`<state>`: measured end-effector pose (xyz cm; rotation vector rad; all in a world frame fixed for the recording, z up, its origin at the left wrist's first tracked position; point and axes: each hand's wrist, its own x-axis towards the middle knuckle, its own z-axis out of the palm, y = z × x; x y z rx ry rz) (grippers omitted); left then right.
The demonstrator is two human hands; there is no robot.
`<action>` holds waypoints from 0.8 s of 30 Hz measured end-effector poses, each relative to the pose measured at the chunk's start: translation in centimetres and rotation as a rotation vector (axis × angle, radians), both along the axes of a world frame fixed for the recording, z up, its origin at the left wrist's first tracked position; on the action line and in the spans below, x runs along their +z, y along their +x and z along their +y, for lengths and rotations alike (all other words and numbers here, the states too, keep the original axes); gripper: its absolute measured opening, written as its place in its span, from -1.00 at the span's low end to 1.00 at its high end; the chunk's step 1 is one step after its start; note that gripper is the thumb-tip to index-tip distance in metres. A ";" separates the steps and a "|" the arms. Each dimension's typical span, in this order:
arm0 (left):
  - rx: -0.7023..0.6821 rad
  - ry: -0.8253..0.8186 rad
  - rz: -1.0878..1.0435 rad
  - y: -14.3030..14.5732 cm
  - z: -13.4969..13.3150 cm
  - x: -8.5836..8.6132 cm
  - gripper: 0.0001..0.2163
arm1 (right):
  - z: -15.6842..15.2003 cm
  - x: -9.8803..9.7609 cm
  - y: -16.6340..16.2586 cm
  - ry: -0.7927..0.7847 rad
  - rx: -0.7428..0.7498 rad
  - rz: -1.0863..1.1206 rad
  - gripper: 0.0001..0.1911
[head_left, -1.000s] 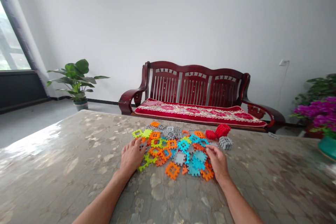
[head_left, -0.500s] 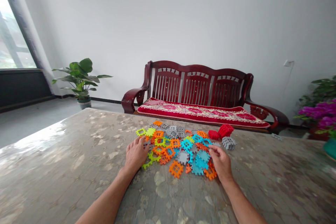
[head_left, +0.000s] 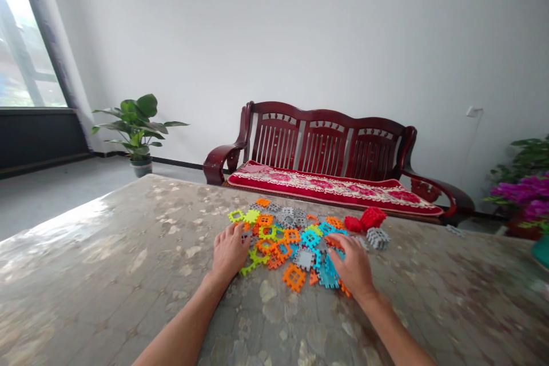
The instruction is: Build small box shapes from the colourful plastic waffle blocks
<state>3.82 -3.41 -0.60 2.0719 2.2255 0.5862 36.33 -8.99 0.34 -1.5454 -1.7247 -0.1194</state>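
A loose pile of plastic interlocking building tiles with notched edges lies on the table in orange, blue, lime green and grey. My left hand (head_left: 230,250) rests at the pile's left edge, fingers stretched forward beside a lime green tile (head_left: 254,260) and a few grey ones. Over the right side of the pile is my right hand (head_left: 354,266), thumb and fingers apart. Under it, a blue tile (head_left: 328,278) is partly covered. An orange window-shaped tile (head_left: 294,278) lies in front, near a grey square tile (head_left: 304,258). No tile shows gripped in either hand.
Red tiles (head_left: 373,218) and a grey stack (head_left: 378,238) sit at the pile's right rear. The table (head_left: 107,274) has a patterned cover. Behind it stands a wooden bench (head_left: 323,148) with a red cushion. Potted plants (head_left: 141,126) flank the room.
My right hand has moved left and inward over the blue tiles, its fingers spreading. My left hand stays at the pile's left edge. The view has shifted slightly.
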 end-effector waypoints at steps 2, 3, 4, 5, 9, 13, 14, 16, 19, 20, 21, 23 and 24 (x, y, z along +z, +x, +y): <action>-0.001 0.006 -0.007 0.0 0.0 0.0 -0.55 | 0.3 1.0 -1.3 -0.049 0.031 -0.063 -0.65; -0.002 0.009 -0.013 0.0 -0.1 0.0 -0.55 | 0.6 1.5 -1.9 -0.069 0.046 -0.087 -0.64; -0.002 0.011 -0.019 0.0 -0.1 0.0 -0.56 | 0.9 1.9 -2.4 -0.083 0.061 -0.107 -0.64; 0.000 0.013 -0.025 0.0 -0.1 -0.1 -0.56 | 1.2 2.3 -3.0 -0.094 0.074 -0.124 -0.63; -0.001 0.017 -0.034 0.1 -0.1 -0.1 -0.56 | 2.9 3.0 -4.9 -0.128 0.099 -0.190 -0.58; 0.002 0.023 -0.031 0.1 -0.2 -0.1 -0.57 | 4.3 2.8 -6.6 -0.196 0.080 -0.242 -0.55; 0.003 0.024 -0.028 0.1 -0.2 0.0 -0.57 | 4.6 2.7 -6.9 -0.214 0.077 -0.256 -0.54; 0.002 0.022 -0.023 0.1 -0.2 0.0 -0.57 | 5.0 2.4 -7.5 -0.246 0.079 -0.291 -0.54; 0.002 0.021 -0.021 0.1 -0.1 -0.2 -0.56 | 5.3 2.2 -8.0 -0.289 0.084 -0.341 -0.54; 0.001 0.022 -0.021 0.1 -0.1 -0.2 -0.56 | 5.4 2.2 -8.1 -0.306 0.082 -0.351 -0.54; 0.002 0.023 -0.019 0.1 0.0 -0.2 -0.56 | 5.4 2.2 -8.2 -0.324 0.078 -0.357 -0.53; 0.005 0.022 -0.016 0.1 0.0 -0.2 -0.56 | 5.5 2.2 -8.4 -0.351 0.064 -0.363 -0.53; 0.007 0.020 -0.014 0.1 0.0 -0.2 -0.56 | 5.6 2.3 -8.5 -0.360 0.057 -0.366 -0.53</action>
